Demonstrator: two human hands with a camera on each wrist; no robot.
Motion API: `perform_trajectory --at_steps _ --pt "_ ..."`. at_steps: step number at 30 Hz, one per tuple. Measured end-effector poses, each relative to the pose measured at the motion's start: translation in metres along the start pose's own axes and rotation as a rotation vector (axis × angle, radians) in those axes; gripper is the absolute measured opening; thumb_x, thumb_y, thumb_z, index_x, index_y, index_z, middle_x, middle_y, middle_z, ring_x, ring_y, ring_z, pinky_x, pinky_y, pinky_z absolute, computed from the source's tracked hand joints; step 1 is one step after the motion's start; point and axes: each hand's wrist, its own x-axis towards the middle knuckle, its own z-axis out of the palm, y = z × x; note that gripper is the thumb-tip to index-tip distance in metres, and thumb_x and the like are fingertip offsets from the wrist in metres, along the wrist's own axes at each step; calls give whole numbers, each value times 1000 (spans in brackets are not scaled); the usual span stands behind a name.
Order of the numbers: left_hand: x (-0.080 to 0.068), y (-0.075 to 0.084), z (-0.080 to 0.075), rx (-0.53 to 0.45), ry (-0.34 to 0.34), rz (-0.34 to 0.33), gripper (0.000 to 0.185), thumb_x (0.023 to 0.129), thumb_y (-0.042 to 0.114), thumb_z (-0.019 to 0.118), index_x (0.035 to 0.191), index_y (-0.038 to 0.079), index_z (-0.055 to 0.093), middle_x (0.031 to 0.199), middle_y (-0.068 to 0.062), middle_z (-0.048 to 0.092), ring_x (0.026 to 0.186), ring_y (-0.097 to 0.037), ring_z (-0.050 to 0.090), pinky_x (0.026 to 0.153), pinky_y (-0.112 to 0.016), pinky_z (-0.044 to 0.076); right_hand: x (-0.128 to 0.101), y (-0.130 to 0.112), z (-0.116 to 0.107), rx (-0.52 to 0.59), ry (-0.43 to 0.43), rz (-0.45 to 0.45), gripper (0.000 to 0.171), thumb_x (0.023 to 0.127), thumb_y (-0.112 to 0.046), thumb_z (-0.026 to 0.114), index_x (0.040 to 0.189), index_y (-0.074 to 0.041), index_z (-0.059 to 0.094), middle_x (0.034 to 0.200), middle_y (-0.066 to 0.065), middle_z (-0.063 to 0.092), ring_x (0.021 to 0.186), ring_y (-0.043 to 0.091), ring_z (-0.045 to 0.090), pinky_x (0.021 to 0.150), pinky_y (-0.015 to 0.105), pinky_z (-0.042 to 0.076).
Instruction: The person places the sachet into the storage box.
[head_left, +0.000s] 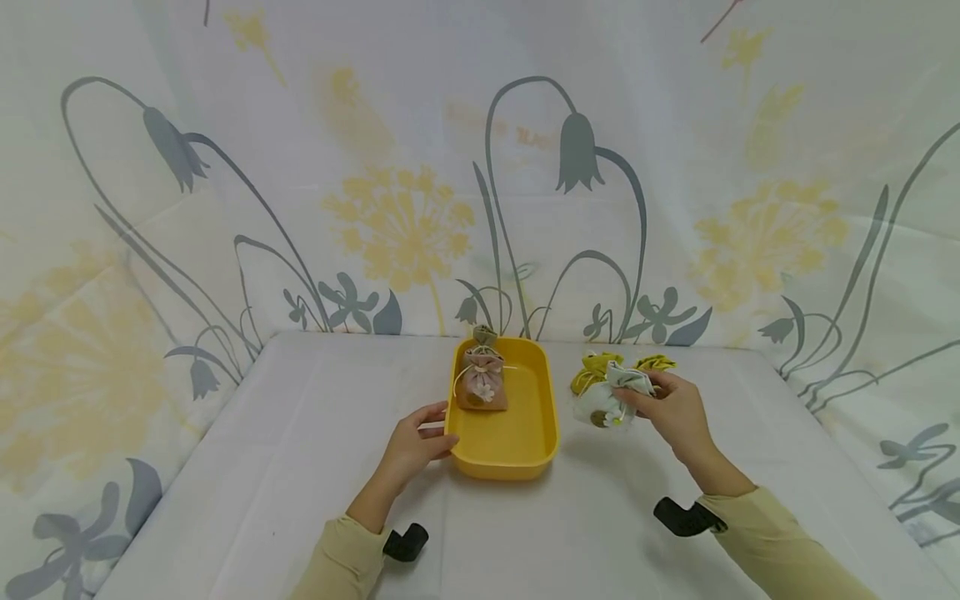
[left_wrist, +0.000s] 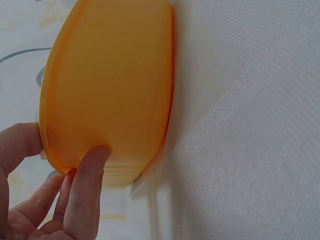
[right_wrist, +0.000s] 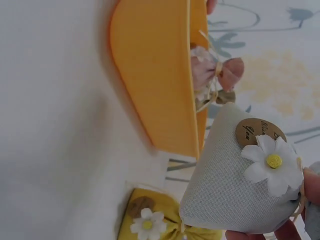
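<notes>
The right hand [head_left: 675, 412] pinched a pale grey-green pouch [head_left: 603, 402] by its gathered neck, fingers curled round the cloth, and held it just off the white tabletop [head_left: 300, 467] at about three o'clock from the yellow tray [head_left: 504, 454]. The right wrist view showed the pouch's face plainly: a white daisy with a yellow centre [right_wrist: 270, 160] and a small round brown tag [right_wrist: 257, 131] with writing too small to read. Just behind that pouch, at roughly twelve o'clock from it, lay a yellow pouch [head_left: 596, 367] on the table, and another bit of yellow cloth [head_left: 655, 362] showed past the fingers; whether that was a second pouch could not be told. The left hand [head_left: 416, 442] rested at the tray's nine o'clock side, thumb and fingers lightly grasping the rim, as the left wrist view confirmed with a fingertip [left_wrist: 90, 170] against the tray's outer wall. Inside the tray, toward its far left corner at about eleven o'clock, a pink pouch [head_left: 482, 379] with its own flower already lay. Judging from that, one pouch was stowed, the grey-green one was in hand and not yet over the tray, and the yellow one remained outside.
</notes>
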Motion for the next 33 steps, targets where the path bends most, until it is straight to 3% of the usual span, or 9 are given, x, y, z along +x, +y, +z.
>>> perform_trajectory --at_steps 11,20,28,33 --pt "0 1 0 1 0 -3 55 82 3 69 133 5 49 125 -16 51 103 -27 58 72 -33 56 7 -18 26 43 -49 -42 44 80 -17 74 114 7 59 97 16 62 74 7 61 67 26 56" --pt "0 0 -1 14 7 -12 56 82 5 70 133 6 49 125 -15 51 105 -28 57 73 -32 56 13 -29 52 34 -81 -95 38 78 -16 76 107 5 64 94 14 62 72 12 59 63 25 55" --pt "-1 0 0 17 7 -9 55 83 5 69 133 5 49 125 -16 51 105 -28 58 73 -32 56 19 -36 74 42 -120 -68 37 77 -18 77 106 3 64 94 13 62 74 17 60 67 34 57" --pt "-1 1 0 4 3 -2 55 82 4 70 133 5 49 125 -16 51 105 -29 58 72 -33 56 23 -39 87 48 -124 -117 34 75 -17 78 101 2 66 91 12 63 70 18 62 62 35 57"
